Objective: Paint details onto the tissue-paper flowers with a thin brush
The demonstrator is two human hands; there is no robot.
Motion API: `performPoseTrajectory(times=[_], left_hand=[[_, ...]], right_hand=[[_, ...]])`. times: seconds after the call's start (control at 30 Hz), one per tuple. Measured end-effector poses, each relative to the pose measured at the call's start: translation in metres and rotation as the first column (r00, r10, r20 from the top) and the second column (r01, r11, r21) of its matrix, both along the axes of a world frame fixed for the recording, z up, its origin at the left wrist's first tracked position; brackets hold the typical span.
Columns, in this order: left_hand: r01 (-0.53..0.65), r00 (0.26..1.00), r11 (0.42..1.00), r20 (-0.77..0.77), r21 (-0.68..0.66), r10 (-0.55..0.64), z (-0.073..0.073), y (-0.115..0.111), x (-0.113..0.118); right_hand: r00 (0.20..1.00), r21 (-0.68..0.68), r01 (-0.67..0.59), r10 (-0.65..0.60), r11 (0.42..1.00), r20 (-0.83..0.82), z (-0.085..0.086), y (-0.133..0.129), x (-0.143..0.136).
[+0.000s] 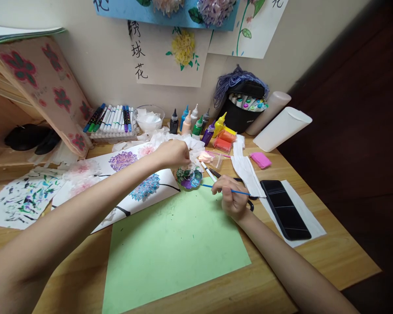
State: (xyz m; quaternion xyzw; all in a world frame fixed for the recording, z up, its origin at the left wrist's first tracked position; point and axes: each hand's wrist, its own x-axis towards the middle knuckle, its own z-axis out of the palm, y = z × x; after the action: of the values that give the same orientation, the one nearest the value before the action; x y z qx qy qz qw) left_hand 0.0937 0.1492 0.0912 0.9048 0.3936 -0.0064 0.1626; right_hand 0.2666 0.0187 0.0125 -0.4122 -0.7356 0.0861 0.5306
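Note:
My right hand (232, 198) is closed around a thin blue paintbrush (240, 192). The brush's tip end reaches the rim of a small paint palette (190, 178) smeared with green, purple and blue. Over the far side of that palette, my left hand (175, 153) is closed with its knuckles up; what its fingers hold, if anything, is hidden. Beneath my left forearm lies a white sheet (168, 179) bearing purple, pink and blue tissue flowers and dark painted stems. A pale green sheet (177, 244) lies nearest me.
Squeeze bottles of paint (197, 125) stand behind my left hand. Marker pens (113, 118), a glass bowl (149, 117) and a black pen case (245, 109) line the back. Right of my hand are a black phone (285, 210), scissors (251, 205) and a white tissue strip (245, 170).

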Motion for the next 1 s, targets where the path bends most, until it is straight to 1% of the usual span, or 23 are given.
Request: performPoseTrajectory(times=[0.17, 0.27, 0.37, 0.53, 0.67, 0.77, 0.9, 1.0], left_hand=[[-0.017, 1.000, 1.000, 0.007, 0.017, 0.016, -0.001, 0.000, 0.000], [-0.011, 1.000, 1.000, 0.027, 0.021, 0.011, 0.000, -0.001, 0.000], [-0.022, 0.999, 0.998, 0.041, 0.055, 0.020, 0.000, -0.002, 0.000], [-0.013, 0.997, 0.998, 0.078, 0.069, 0.007, -0.001, -0.003, 0.000], [0.004, 0.993, 0.998, 0.116, 0.067, -0.012, -0.003, -0.004, 0.001], [0.008, 0.991, 0.997, 0.130, 0.071, -0.017, -0.004, -0.005, 0.002], [0.017, 0.990, 0.998, 0.142, 0.064, -0.026, -0.003, -0.007, 0.004], [0.022, 0.990, 0.998, 0.137, 0.057, -0.029, -0.003, -0.008, 0.005]], right_hand=[[0.996, 0.003, 0.093, -0.093, 0.996, -0.016, -0.002, 0.000, 0.003], [0.997, 0.020, 0.078, -0.078, 0.997, 0.006, -0.003, 0.002, 0.004], [0.997, 0.049, 0.064, -0.066, 0.997, 0.037, -0.004, 0.005, 0.003], [0.993, 0.026, 0.094, -0.096, 0.995, 0.069, -0.003, 0.005, 0.002], [0.990, -0.049, 0.131, -0.128, 0.990, 0.054, -0.003, 0.004, 0.000], [0.982, -0.136, 0.185, -0.187, 0.973, -0.001, -0.002, 0.004, -0.002], [0.958, -0.249, 0.206, -0.247, 0.946, -0.146, -0.003, 0.007, -0.005], [0.914, -0.350, 0.188, -0.294, 0.918, -0.279, -0.003, 0.010, -0.006]])
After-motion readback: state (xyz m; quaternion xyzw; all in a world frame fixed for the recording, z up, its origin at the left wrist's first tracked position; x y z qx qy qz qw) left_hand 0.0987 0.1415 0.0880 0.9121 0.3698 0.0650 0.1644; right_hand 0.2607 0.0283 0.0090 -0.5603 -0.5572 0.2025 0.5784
